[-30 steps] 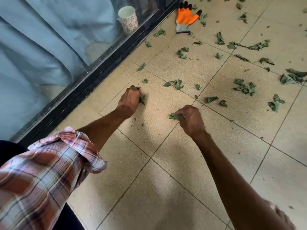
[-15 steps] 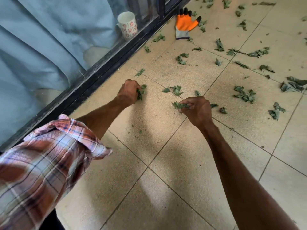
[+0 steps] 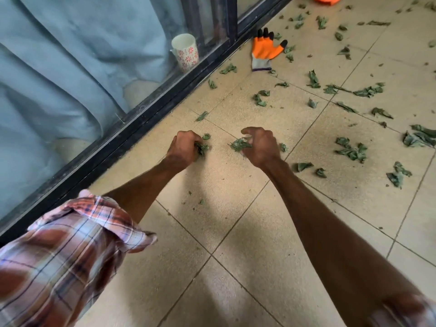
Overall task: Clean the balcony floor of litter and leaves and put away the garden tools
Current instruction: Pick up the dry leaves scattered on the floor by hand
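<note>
I am clenching my left hand (image 3: 182, 147) into a tight fist round a wad (image 3: 201, 147) of crumpled green leaves, knuckles up, down at the floor (image 3: 236, 232). Just to its right, my right hand (image 3: 259, 147) is curling its fingers like a claw over a clump (image 3: 239, 144) of flat, pointed leaves, with the thumb hooked out on top. The clump is poking out to the left of the palm.

Both arms are reaching over grainy beige tiles cut by thin dark grout lines. More leaves (image 3: 351, 151), wrinkled and torn, are lying scattered across the far and right tiles. A glove (image 3: 264, 51) with an orange rubbery palm, black fingertips and a grey knit cuff is lying flat, far off beside the black metal door track (image 3: 141, 128). Behind the glass a white mug (image 3: 185, 51) with red flowers is standing by a pale blue curtain (image 3: 59, 67). My rolled plaid sleeve (image 3: 70, 244) is filling the near left.
</note>
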